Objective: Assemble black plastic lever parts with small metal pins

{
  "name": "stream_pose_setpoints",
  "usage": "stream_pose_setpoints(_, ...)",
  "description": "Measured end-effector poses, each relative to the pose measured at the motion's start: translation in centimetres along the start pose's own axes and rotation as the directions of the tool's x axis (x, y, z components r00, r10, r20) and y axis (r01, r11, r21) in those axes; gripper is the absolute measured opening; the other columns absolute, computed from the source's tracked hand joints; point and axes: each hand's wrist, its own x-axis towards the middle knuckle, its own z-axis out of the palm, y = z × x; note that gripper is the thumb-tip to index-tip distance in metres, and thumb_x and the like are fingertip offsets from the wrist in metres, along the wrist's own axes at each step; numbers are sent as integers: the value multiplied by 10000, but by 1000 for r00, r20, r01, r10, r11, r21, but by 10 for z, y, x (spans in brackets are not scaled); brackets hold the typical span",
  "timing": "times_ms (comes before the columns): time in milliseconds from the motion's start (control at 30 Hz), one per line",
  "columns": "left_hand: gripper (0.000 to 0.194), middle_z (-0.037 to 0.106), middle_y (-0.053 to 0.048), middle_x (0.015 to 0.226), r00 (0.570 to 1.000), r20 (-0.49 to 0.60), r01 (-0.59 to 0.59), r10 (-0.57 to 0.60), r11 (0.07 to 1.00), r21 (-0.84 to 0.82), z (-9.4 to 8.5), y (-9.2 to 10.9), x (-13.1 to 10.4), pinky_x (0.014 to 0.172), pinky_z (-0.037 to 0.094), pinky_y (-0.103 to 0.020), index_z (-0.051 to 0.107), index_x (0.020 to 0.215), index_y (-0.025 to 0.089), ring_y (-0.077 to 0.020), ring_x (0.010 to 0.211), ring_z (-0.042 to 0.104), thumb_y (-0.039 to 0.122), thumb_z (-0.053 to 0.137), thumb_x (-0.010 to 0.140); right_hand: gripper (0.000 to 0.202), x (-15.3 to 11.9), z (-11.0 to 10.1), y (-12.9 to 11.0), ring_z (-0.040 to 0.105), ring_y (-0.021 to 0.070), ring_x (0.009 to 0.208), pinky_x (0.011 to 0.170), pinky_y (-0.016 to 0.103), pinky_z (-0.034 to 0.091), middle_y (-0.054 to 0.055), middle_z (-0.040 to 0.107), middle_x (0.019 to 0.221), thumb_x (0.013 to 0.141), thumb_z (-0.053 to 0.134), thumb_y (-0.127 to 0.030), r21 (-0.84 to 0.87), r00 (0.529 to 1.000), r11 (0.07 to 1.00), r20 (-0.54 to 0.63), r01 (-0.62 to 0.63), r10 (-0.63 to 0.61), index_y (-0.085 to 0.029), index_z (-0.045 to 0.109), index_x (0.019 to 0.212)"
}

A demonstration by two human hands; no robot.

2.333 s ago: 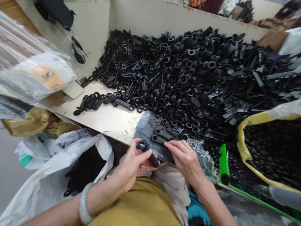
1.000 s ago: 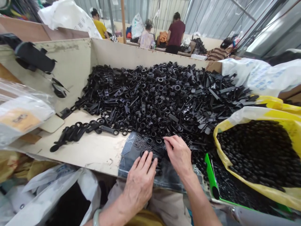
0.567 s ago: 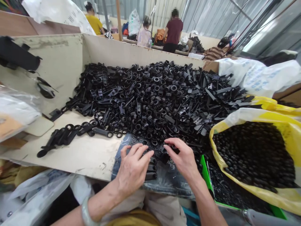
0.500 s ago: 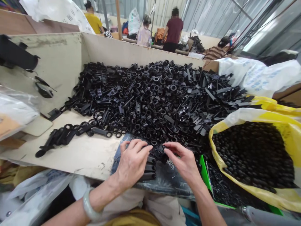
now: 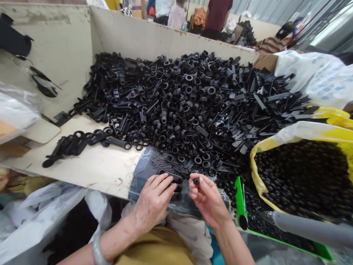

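Palm-down left hand (image 5: 153, 200), right hand (image 5: 205, 198) pinching ring (image 5: 196, 181)

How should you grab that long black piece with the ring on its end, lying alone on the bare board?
Probably pinch the straight shank of the black arm piece across its width, coming from above. It lies flat, apart from the pile, so both long edges are free.

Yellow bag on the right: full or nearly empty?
Full. The yellow bag gapes open, its rim rolled back, and small black parts are heaped across the whole opening, up to the rim.
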Motion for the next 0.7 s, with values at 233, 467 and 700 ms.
stream_pose_setpoints(233, 265, 739, -82, 1239, 1000, 10, 24, -24, 1000, -6, 2, -1, 1, 1034, 458, -439, 704, 1181, 162, -260, 1197, 631, 108, 535, 984, 226, -2, -5, 0, 708, 116, 734, 692, 240, 626, 26, 736, 955, 829, 826, -417, -383, 967, 894, 1, 235, -254, -297, 825, 1020)
stream_pose_setpoints(467, 285, 729, -73, 1265, 996, 76, 47, -46, 999, -13, 0, 0, 0, 1063, 431, -447, 705, 1200, 158, -268, 1224, 610, 115, 539, 973, 92, 0, -7, 7, 743, 179, 973, 925, 322, 579, 22, 785, 1050, 940, 701, -216, -888, 758, 87, 331, 452, -562, -256, 742, 1011)
stream_pose_setpoints(700, 295, 730, -84, 1259, 996, 81, 46, -45, 999, -14, -1, 0, 1, 1054, 436, -441, 707, 1206, 163, -260, 1215, 613, 126, 526, 976, 214, 1, 1, 8, 743, 209, 944, 867, 368, 593, 50, 788, 1077, 998, 614, -211, -871, 732, -187, 484, 453, -480, -258, 706, 1186)
